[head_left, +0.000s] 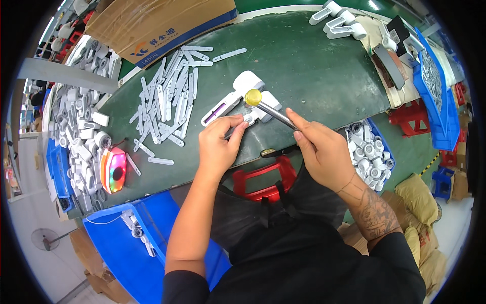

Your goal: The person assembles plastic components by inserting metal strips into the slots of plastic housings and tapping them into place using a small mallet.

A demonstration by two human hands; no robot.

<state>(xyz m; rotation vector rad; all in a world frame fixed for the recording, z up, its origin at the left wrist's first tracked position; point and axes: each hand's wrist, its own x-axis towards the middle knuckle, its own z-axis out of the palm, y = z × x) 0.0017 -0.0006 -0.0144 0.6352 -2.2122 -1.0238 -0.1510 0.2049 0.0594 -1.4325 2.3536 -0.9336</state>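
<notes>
My right hand (324, 152) grips the metal handle of a small hammer (277, 115) with a round yellow head. The hammer head is over the green table, just above a small light-grey plastic part (249, 118). My left hand (218, 142) pinches that part between thumb and fingertips; its far end is partly covered. Just beyond lies a white plastic housing (247, 80) with a rounded head and a long handle. A purple strip (218, 110) shows in the handle's slot. Another white rounded piece (271, 104) sits behind the hammer shaft, partly hidden by it.
Several slim grey strips (174, 91) lie heaped left of my hands, before a cardboard box (162, 25). White parts (78, 137) and a lit colourful speaker-like device (114, 171) are further left. A bin of round parts (369, 157) stands right; a red stool (263, 180) is below the table edge.
</notes>
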